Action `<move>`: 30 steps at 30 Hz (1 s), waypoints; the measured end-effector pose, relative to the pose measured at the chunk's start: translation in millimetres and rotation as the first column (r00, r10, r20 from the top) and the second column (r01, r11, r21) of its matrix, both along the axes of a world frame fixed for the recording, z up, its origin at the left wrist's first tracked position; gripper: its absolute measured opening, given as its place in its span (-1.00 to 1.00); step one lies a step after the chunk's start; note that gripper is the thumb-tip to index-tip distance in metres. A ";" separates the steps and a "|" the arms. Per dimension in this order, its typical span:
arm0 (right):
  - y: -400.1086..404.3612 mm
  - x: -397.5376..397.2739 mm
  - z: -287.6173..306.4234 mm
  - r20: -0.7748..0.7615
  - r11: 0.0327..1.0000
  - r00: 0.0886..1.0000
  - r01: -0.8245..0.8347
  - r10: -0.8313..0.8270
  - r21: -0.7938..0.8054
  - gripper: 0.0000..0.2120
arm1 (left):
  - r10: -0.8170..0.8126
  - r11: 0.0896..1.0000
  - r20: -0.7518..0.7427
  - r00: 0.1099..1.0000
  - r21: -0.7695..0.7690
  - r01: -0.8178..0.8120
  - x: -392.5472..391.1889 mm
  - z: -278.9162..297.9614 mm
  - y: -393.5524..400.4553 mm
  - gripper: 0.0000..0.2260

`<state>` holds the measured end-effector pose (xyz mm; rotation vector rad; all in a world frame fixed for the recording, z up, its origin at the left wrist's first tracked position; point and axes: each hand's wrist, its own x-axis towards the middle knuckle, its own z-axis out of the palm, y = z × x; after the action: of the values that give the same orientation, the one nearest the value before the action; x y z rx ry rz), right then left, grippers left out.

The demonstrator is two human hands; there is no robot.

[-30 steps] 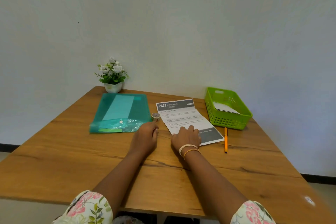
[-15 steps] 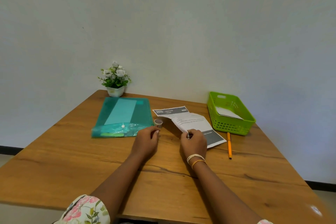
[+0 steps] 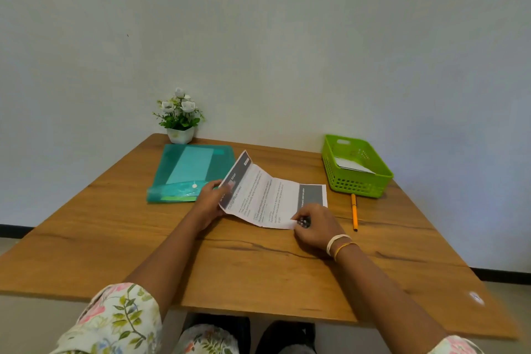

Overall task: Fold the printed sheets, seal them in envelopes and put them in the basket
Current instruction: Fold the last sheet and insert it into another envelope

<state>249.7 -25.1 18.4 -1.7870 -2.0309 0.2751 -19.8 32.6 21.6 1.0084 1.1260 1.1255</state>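
A printed sheet [image 3: 270, 198] with dark bands at both ends lies crosswise on the table, its left end lifted and creased. My left hand [image 3: 211, 202] grips that left end, thumb on top. My right hand [image 3: 311, 224] pinches the near right corner against the table. A green basket [image 3: 359, 181] stands at the far right with a white envelope [image 3: 352, 165] inside it.
A teal plastic folder [image 3: 191, 169] with a snap button lies left of the sheet, holding pale paper. An orange pen [image 3: 354, 211] lies in front of the basket. A small potted plant [image 3: 179, 119] stands at the back edge by the wall. The wooden table [image 3: 258, 267] has a near edge.
Both hands have taken hold of the sheet and turned it crosswise. The left end has risen off the table. The small clear cup beside the folder is hidden now.
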 end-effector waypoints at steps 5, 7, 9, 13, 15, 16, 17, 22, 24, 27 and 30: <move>-1.8 -20.3 3.2 -0.028 0.996 0.995 0.090 -0.091 -0.027 -0.59 | 0.096 0.985 -0.404 0.910 0.172 -0.028 9.6 -1.2 -15.8 -0.56; -0.1 -42.1 0.3 -0.018 0.993 0.994 0.111 -0.112 -0.033 -0.55 | 0.185 0.962 -0.428 0.884 0.261 -0.075 14.5 -4.4 -21.9 -0.62; 3.1 -61.7 -3.9 0.052 0.996 0.996 0.068 -0.065 -0.056 -0.49 | 0.245 0.936 -0.447 0.860 0.342 -0.089 18.5 -7.5 -27.0 -0.69; 10.7 -64.9 -13.3 0.162 0.986 0.984 0.094 -0.071 -0.135 -0.45 | 0.247 0.924 -0.458 0.854 0.377 -0.065 19.5 -8.4 -30.8 -0.71; 11.0 -54.9 -15.4 0.165 0.984 0.981 0.124 -0.102 -0.131 -0.46 | 0.222 0.935 -0.451 0.864 0.350 -0.057 18.0 -8.3 -29.4 -0.67; 9.8 -50.8 -15.8 0.166 0.984 0.980 0.131 -0.110 -0.119 -0.46 | 0.201 0.942 -0.415 0.887 0.329 -0.060 18.0 -8.5 -28.6 -0.66; 7.9 -47.2 -16.0 0.166 0.985 0.980 0.131 -0.112 -0.109 -0.47 | 0.174 0.951 -0.348 0.921 0.303 -0.066 18.7 -8.7 -28.7 -0.67; -6.7 -42.0 -21.0 0.146 0.991 0.983 0.120 -0.111 -0.056 -0.48 | 0.087 0.950 -0.224 0.971 0.313 -0.013 28.0 -13.6 -32.6 -0.68; -12.0 -42.3 -22.5 0.132 0.993 0.985 0.116 -0.112 -0.027 -0.50 | 0.082 0.932 -0.340 0.937 0.358 0.048 29.9 -16.4 -34.5 -0.67; -14.9 -43.8 -21.5 0.081 0.994 0.991 0.102 -0.104 0.034 -0.56 | 0.089 0.926 -0.479 0.873 0.364 0.106 29.7 -19.3 -34.3 -0.70; -14.4 -43.3 -21.7 -0.015 0.990 0.993 0.116 -0.115 0.078 -0.62 | 0.117 0.923 -0.530 0.840 0.371 0.106 33.8 -19.7 -36.0 -0.70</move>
<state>206.4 -39.5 -3.3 -1.8427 -1.8956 0.1670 14.0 -3.5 1.9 1.7202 1.3774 1.1195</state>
